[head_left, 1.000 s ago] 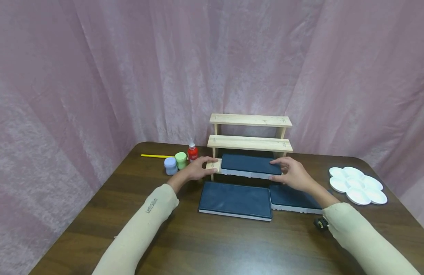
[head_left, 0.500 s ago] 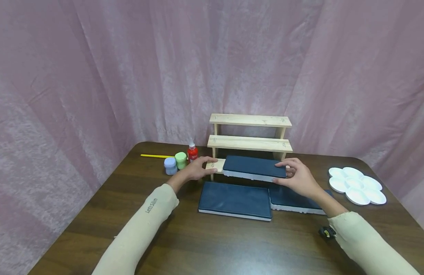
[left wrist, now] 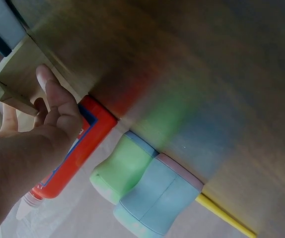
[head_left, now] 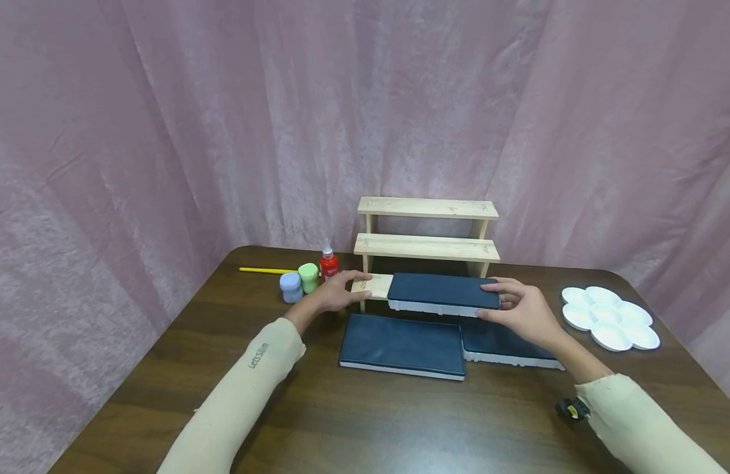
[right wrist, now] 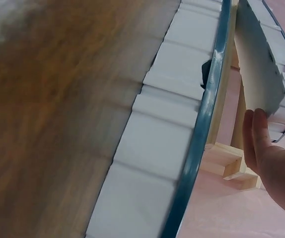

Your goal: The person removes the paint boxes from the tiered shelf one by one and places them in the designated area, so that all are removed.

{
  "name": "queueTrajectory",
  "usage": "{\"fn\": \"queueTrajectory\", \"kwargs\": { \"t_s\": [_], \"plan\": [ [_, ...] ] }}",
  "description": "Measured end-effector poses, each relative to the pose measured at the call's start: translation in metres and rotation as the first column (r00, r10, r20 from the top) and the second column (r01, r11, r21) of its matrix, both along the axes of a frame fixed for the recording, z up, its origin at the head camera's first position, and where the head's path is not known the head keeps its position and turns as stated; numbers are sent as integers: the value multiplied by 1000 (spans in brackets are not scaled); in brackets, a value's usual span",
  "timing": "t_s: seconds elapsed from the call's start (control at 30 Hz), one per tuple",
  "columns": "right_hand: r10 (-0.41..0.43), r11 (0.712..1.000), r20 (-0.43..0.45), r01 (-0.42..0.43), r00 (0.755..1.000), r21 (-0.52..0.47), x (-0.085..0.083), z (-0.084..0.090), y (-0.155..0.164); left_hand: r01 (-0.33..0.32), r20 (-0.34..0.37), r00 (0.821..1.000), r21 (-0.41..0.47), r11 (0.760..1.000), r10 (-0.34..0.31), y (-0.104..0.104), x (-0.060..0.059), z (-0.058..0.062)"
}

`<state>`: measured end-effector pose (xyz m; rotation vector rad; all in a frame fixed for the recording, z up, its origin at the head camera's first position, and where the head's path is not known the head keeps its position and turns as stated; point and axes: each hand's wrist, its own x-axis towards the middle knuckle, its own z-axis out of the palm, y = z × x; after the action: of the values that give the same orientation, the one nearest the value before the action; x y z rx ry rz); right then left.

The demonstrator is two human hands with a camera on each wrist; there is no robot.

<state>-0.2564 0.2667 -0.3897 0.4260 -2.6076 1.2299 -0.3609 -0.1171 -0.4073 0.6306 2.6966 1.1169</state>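
Note:
A three-step wooden stand (head_left: 428,247) stands at the back of the table. My left hand (head_left: 339,291) grips the left end of its lowest board, with fingers and thumb around the wood (left wrist: 26,67) in the left wrist view. Over that board lies a long white box with a dark blue top (head_left: 444,289), its right part reaching past the board. My right hand (head_left: 521,309) pinches the box's right end, thumb below at the front and fingers on top. From the right wrist, the right hand (right wrist: 276,148) shows at the corner of the box (right wrist: 261,64), whose pale underside faces the camera.
Two similar blue-topped boxes lie in front of the stand, one in the middle (head_left: 403,345) and one at right (head_left: 507,342). Left of the stand are a red bottle (head_left: 329,263), a green jar (head_left: 309,278), a blue jar (head_left: 291,288) and a yellow stick (head_left: 264,270). A white flower-shaped palette (head_left: 610,317) lies right.
My right hand has moved right with the blue-topped box, so more bare wood shows at the board's left end. The left hand keeps its grip in the same place.

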Motion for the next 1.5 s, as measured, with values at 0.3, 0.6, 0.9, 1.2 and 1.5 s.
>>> {"fn": "queueTrajectory", "kwargs": {
  "t_s": [0.3,0.6,0.9,1.2,1.5],
  "plan": [
    [-62,996,35,64,997,-63,14,5,9,-7,9,1000,-4,1000,7,-2,-1,-2],
    [-72,996,4,72,997,-47,25,4,19,-5,2,1000,-15,1000,5,-3,-2,-1],
    [-61,997,-28,59,998,-54,43,10,32,-1,-18,1000,-23,1000,1,-6,-2,-1],
    [-38,996,-23,36,999,-86,63,14,48,-1,-5,1000,-16,1000,1,-5,-3,-1],
    [-22,994,-61,16,998,-107,76,15,60,6,-2,1000,-10,1000,-6,-7,-3,-1]
  ]
}}
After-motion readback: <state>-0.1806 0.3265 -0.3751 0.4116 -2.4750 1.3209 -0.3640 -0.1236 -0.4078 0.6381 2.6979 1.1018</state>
